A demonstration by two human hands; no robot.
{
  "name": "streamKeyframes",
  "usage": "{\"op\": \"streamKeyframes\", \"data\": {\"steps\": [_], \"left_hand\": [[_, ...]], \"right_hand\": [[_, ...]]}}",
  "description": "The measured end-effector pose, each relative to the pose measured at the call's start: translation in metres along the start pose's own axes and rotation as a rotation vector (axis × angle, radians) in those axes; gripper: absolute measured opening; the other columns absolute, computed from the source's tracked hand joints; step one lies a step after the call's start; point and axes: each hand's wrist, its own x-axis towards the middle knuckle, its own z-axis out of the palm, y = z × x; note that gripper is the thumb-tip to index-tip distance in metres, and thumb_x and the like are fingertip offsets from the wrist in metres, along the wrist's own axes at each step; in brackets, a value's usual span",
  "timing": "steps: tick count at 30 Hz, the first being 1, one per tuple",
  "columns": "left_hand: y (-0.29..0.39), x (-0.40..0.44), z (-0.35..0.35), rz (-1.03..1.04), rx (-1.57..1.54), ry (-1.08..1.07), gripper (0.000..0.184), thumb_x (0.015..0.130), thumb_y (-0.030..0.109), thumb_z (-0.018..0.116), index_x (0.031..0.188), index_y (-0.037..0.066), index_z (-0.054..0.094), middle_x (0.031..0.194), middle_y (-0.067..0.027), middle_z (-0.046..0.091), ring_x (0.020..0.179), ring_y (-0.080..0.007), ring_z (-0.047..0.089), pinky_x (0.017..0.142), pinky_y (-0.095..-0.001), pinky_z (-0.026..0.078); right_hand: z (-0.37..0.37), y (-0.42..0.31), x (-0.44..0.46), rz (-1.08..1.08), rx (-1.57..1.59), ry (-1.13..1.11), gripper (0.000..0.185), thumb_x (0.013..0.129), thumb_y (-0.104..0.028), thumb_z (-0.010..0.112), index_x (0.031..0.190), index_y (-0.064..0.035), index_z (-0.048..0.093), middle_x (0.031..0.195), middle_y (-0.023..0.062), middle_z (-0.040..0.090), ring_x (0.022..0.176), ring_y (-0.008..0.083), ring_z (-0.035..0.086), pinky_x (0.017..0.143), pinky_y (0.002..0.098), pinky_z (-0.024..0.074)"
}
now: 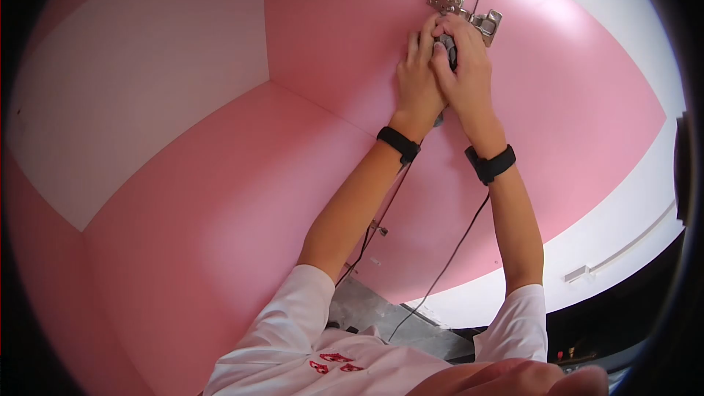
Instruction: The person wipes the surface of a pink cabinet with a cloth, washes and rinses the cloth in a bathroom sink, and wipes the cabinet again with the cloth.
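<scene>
A metal cabinet hinge (490,27) spans the seam between the pink side panel and the pink door, high in the head view. Just below it, my left hand (419,81) and my right hand (467,70) close together around a grey and black hand tool (447,50). My fingers cover most of this tool, so its exact kind does not show. The fingertips of my right hand reach up to the hinge's lower edge. Each wrist wears a black strap.
The pink side panel (330,22) meets another pink panel (242,147) and a whitish panel (161,51). To the right stands the pink door (565,103). A second hinge (378,228) sits lower on the seam. Thin dark cables (458,249) hang from my wrists toward the grey floor (381,308).
</scene>
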Motion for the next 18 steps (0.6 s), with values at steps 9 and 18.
{"op": "streamKeyframes", "data": {"steps": [9, 18], "left_hand": [[0.005, 0.011, -0.006, -0.177, 0.126, -0.056, 0.056, 0.089, 0.025, 0.07, 0.137, 0.003, 0.049, 0.136, -0.0135, 0.055, 0.115, -0.0416, 0.059, 0.075, -0.0545, 0.055], [0.001, 0.014, -0.007, -0.114, -0.124, 0.081, 0.069, 0.089, 0.029, 0.072, 0.147, 0.011, 0.04, 0.129, -0.0215, 0.061, 0.106, -0.0441, 0.064, 0.081, -0.053, 0.054]], "right_hand": [[-0.008, -0.009, 0.018, 0.165, 0.224, -0.208, 0.026, 0.094, -0.016, 0.064, 0.117, -0.005, 0.062, 0.125, 0.0165, 0.065, 0.124, 0.0375, 0.059, 0.102, 0.0429, 0.0493], [-0.005, -0.007, 0.015, -0.059, 0.051, -0.169, 0.03, 0.096, -0.021, 0.065, 0.121, -0.0036, 0.062, 0.13, 0.0161, 0.064, 0.131, 0.0375, 0.055, 0.108, 0.044, 0.0458]]}}
